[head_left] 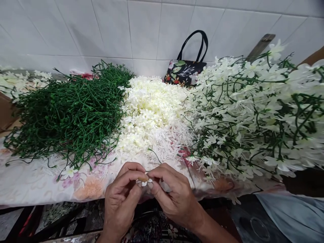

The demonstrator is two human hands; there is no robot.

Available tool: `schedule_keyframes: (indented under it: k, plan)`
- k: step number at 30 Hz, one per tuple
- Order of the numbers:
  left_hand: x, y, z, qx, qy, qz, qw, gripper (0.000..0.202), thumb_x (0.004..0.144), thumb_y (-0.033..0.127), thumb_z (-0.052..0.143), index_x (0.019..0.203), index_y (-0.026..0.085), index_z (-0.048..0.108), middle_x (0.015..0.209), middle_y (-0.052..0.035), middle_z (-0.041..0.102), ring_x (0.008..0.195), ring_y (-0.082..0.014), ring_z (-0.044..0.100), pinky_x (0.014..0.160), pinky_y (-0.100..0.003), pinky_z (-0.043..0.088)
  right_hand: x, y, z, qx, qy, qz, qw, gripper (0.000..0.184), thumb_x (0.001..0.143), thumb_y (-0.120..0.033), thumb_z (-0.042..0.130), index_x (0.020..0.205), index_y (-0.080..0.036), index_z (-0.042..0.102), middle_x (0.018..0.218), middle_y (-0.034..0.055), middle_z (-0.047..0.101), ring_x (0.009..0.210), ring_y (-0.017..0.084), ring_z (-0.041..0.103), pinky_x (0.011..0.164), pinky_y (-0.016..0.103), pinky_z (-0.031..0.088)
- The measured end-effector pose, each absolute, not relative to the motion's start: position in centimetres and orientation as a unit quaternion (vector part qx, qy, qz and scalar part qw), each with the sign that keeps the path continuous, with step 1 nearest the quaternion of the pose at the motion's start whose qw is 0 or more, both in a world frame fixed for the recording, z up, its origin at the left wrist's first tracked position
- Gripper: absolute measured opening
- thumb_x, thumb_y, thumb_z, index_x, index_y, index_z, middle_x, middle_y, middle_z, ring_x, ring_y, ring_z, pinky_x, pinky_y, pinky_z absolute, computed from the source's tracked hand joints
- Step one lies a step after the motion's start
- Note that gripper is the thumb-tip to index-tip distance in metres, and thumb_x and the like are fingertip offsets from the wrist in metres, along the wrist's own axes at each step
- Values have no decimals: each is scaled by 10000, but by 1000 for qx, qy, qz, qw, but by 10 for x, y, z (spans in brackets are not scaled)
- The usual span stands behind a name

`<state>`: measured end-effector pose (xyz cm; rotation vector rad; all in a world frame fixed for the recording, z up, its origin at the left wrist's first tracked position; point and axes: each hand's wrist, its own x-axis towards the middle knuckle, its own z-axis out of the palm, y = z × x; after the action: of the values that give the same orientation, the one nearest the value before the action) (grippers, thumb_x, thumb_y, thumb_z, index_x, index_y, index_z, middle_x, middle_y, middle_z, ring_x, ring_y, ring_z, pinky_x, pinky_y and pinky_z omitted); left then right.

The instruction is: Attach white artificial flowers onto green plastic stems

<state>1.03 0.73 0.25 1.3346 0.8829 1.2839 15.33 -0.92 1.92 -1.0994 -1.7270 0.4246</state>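
At the table's front edge my left hand [124, 195] and my right hand [174, 192] meet fingertip to fingertip. Between them is a small white artificial flower [144, 183], pinched by the thumb and fingers of both. Most of the flower is covered by my fingers. A thin green stem [155, 154] rises just beyond my hands; whether it joins the flower I cannot tell. Behind lie a heap of loose white blossoms [149, 104] and a bunch of white thread-like stamens [169, 140].
Green plastic stems [76, 108] are piled at the left. Finished-looking white flower sprays [243, 111] heap up at the right, overhanging the front edge. A black floral handbag [183, 72] stands against the tiled wall [144, 30]. A flowered cloth [50, 185] covers the table.
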Motion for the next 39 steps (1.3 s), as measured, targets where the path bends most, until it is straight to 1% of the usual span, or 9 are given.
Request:
schedule_keyframes:
  k: [3, 5, 9, 12, 16, 22, 27, 34, 39]
  plan:
    - [15, 6, 4, 461, 383, 570, 562, 199, 752, 211, 677, 948, 236, 698, 927, -44, 627, 818, -147, 608, 687, -197, 513, 154, -10, 17, -444, -713, 141, 524, 118, 853, -98, 479, 898, -139, 581, 698, 42, 595, 637, 132, 544, 553, 249, 474]
    - [17, 4, 8, 398, 379, 578, 604, 262, 727, 272, 712, 982, 218, 684, 902, -52, 652, 781, -144, 620, 661, -195, 518, 155, -11, 15, -437, -718, 116, 529, 149, 839, -65, 480, 925, -148, 569, 720, 49, 609, 671, 141, 557, 574, 259, 491]
    - [19, 1, 16, 334, 367, 518, 697, 258, 728, 334, 714, 920, 165, 685, 686, -27, 640, 567, -103, 583, 536, -188, 496, 157, -11, 12, -422, -728, 85, 533, 218, 811, -22, 490, 967, -167, 541, 749, 53, 613, 706, 152, 571, 591, 270, 510]
    - [22, 0, 19, 311, 383, 488, 720, 224, 682, 316, 755, 824, 158, 683, 577, 3, 612, 495, -93, 555, 480, -185, 478, 157, -11, 10, -424, -730, 86, 529, 224, 804, -14, 503, 959, -172, 535, 751, 49, 611, 690, 146, 571, 586, 259, 508]
    - [24, 1, 18, 303, 409, 492, 707, 205, 644, 288, 775, 758, 152, 672, 542, 25, 584, 454, -74, 526, 448, -172, 462, 158, -11, 9, -425, -731, 89, 527, 211, 801, -9, 510, 940, -165, 531, 746, 48, 608, 683, 140, 573, 587, 245, 500]
    - [21, -1, 13, 351, 411, 487, 686, 207, 703, 281, 721, 874, 176, 673, 633, 21, 599, 499, -78, 546, 470, -174, 468, 158, -11, 10, -419, -737, 106, 520, 200, 802, -6, 500, 927, -160, 534, 756, 44, 602, 685, 127, 575, 594, 227, 491]
    - [20, 1, 12, 390, 411, 477, 672, 93, 738, 239, 675, 721, 153, 644, 581, 27, 556, 511, -66, 500, 477, -149, 431, 159, -10, 11, -418, -738, 139, 511, 171, 809, -15, 495, 886, -163, 533, 758, 35, 589, 706, 116, 575, 616, 215, 490]
    - [20, 2, 14, 437, 465, 493, 592, 58, 707, 145, 597, 649, 153, 596, 549, 44, 502, 471, -58, 429, 437, -146, 367, 163, -11, 11, -449, -725, 176, 491, 139, 821, -54, 503, 870, -183, 525, 775, 12, 592, 725, 103, 586, 634, 206, 479]
    - [13, 3, 14, 447, 500, 515, 535, 60, 706, 125, 561, 665, 169, 573, 532, 53, 509, 464, -67, 456, 442, -148, 374, 169, -6, 12, -468, -728, 68, 496, 155, 807, -28, 516, 865, -171, 527, 767, 28, 598, 736, 126, 581, 652, 238, 478]
